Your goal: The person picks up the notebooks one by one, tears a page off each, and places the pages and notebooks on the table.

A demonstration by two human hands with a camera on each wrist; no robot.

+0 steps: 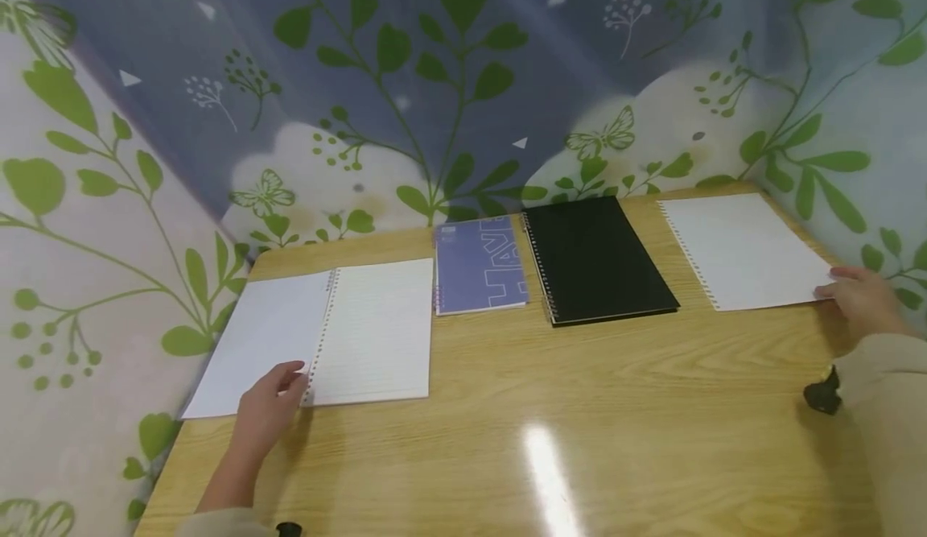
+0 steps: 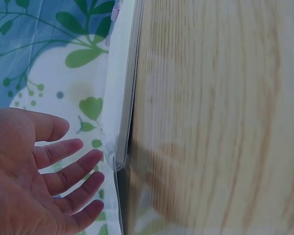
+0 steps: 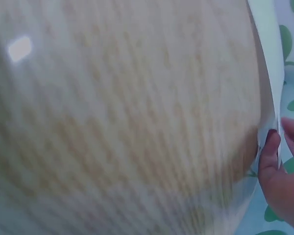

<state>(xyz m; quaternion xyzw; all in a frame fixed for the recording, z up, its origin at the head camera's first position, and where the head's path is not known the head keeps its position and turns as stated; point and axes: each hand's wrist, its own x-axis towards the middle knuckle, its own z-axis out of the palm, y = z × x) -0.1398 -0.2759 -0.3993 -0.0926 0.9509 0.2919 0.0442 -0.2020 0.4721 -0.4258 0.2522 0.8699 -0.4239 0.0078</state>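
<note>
An open spiral notebook (image 1: 372, 336) with lined paper lies at the left of the table. My left hand (image 1: 271, 404) is over its near edge by the spiral binding. In the left wrist view the fingers of that hand (image 2: 49, 176) are spread and loosely bent, with nothing held. At the far right lies a loose white sheet (image 1: 746, 251) with punched holes along its left side. My right hand (image 1: 865, 299) pinches the sheet's near right corner. The right wrist view shows the sheet (image 3: 269, 58) edge-on between thumb and fingers.
Between them along the back lie a closed purple notebook (image 1: 478, 267) and a closed black spiral notebook (image 1: 597, 259). Leaf-patterned fabric (image 1: 405, 78) surrounds the wooden table (image 1: 434, 472) at the back and sides. A glare streak shows on the tabletop.
</note>
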